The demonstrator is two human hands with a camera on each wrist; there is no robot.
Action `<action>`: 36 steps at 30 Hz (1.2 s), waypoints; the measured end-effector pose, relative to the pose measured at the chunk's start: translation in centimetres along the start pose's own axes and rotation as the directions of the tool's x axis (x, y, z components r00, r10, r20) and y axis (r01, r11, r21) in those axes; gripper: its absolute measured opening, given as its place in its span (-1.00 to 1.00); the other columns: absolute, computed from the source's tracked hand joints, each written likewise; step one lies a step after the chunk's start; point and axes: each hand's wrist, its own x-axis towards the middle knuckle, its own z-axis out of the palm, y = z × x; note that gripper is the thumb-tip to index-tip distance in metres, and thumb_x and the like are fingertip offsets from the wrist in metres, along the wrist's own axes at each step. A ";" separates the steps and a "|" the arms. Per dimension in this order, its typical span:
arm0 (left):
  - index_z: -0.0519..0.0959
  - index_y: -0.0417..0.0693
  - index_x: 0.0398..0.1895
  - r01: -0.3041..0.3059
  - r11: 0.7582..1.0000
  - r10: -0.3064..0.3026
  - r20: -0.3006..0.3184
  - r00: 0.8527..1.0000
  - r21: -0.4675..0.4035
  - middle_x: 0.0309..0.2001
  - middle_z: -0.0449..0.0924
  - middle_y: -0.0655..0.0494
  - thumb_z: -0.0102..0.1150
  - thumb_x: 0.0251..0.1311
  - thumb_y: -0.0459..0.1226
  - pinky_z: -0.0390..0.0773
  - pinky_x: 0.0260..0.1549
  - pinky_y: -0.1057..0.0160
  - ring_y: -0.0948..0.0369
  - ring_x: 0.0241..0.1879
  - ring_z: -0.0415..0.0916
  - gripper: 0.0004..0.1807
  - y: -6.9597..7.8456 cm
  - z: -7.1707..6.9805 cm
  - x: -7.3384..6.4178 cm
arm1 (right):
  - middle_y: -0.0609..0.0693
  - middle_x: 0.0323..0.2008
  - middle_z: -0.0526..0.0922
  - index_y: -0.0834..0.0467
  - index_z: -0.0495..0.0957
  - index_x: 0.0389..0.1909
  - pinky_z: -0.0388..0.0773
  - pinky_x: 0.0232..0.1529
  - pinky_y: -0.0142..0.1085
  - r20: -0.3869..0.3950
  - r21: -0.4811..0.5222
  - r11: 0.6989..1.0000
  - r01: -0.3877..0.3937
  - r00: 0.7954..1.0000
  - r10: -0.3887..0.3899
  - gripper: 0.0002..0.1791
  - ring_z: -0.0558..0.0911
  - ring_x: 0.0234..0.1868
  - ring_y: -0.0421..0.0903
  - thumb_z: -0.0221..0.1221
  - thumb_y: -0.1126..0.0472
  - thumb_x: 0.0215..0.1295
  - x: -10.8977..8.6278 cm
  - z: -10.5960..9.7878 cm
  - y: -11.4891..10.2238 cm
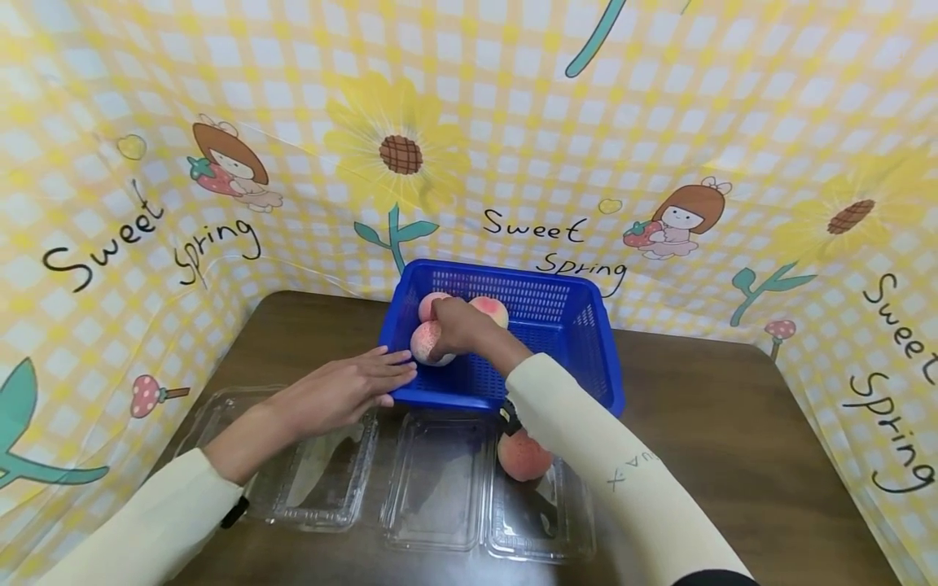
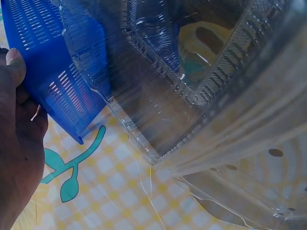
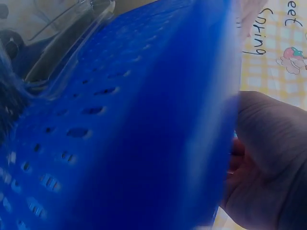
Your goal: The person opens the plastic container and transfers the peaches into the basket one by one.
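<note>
A blue plastic basket [image 1: 506, 401] with slotted sides holds several peaches at its left end. My right hand [image 1: 465, 325] reaches in over the front wall and grips a pale pink peach [image 1: 425, 343], thumb against its side; the fingertips are hidden. Beside that hand lie another peach [image 1: 432, 304] and a red-topped peach [image 1: 491, 309]. My left hand [image 1: 352, 381] rests on the basket's front left corner with fairly straight fingers. In the right wrist view the basket wall [image 3: 158, 124] hides most of the right hand [image 3: 268, 153].
In front of the basket stand clear plastic containers: one under the left forearm [image 1: 322, 480], a middle one [image 1: 436, 496], and a right one [image 1: 542, 521] with a peach [image 1: 524, 456] in it. Checked yellow cloth [image 1: 513, 163] surrounds the brown table [image 1: 703, 439].
</note>
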 end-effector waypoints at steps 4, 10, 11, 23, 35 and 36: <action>0.51 -0.17 0.37 0.000 1.000 0.000 0.017 1.000 0.015 0.35 0.55 -0.05 0.19 0.42 -0.25 0.31 0.48 -0.12 -0.03 0.46 0.38 -0.52 0.1 0.0 0.0 | 0.14 0.18 0.60 0.20 0.46 0.27 0.68 0.20 -0.17 0.010 -0.041 0.999 -0.031 0.999 0.031 -0.22 0.66 0.09 -0.01 0.54 0.00 0.07 0.1 0.6 -0.3; 0.50 -0.16 0.38 0.019 1.000 -0.019 0.036 0.999 0.014 0.38 0.52 -0.05 0.17 0.45 -0.25 0.30 0.49 -0.11 -0.01 0.48 0.34 -0.52 0.1 -0.2 0.0 | 0.16 0.24 0.55 0.17 0.46 0.31 0.66 0.25 -0.13 0.003 -0.045 0.997 -0.056 0.998 0.056 -0.20 0.63 0.15 0.01 0.53 -0.01 0.08 0.2 0.8 -0.3; 0.50 -0.16 0.39 0.022 1.000 -0.022 0.039 0.999 0.010 0.38 0.51 -0.05 0.17 0.45 -0.25 0.30 0.50 -0.10 -0.01 0.48 0.34 -0.52 0.1 -0.3 0.0 | 0.16 0.24 0.56 0.17 0.46 0.32 0.65 0.26 -0.12 0.001 -0.042 0.998 -0.057 0.998 0.057 -0.20 0.63 0.16 0.01 0.53 -0.01 0.08 0.2 0.8 -0.3; 0.50 -0.13 0.39 0.034 0.999 -0.034 0.022 0.999 -0.009 0.37 0.54 -0.03 0.19 0.43 -0.26 0.32 0.46 -0.14 -0.01 0.47 0.37 -0.51 0.0 0.2 -0.1 | 0.23 0.40 0.43 0.22 0.27 0.48 0.59 0.35 -0.10 0.051 -0.017 0.996 -0.093 0.994 0.093 -0.06 0.59 0.28 0.04 0.48 -0.01 0.18 0.1 1.4 -0.1; 0.48 -0.12 0.40 0.058 0.998 -0.056 0.046 0.997 -0.040 0.39 0.52 -0.02 0.15 0.46 -0.23 0.25 0.52 -0.11 0.03 0.51 0.31 -0.51 0.1 0.1 -0.1 | 0.15 0.17 0.58 0.25 0.44 0.32 0.67 0.19 -0.15 -0.011 0.059 0.998 -0.019 1.000 0.020 -0.28 0.60 0.06 0.01 0.43 0.02 0.24 -1.6 -0.5 0.5; 0.48 -0.11 0.41 0.065 0.997 -0.063 0.049 0.997 -0.043 0.39 0.51 -0.01 0.15 0.46 -0.23 0.24 0.52 -0.10 0.04 0.51 0.30 -0.51 0.1 0.1 -0.1 | 0.16 0.19 0.57 0.25 0.43 0.33 0.66 0.19 -0.14 -0.029 0.062 0.998 -0.019 0.999 0.021 -0.28 0.59 0.08 0.02 0.42 0.02 0.25 -2.0 -0.8 0.6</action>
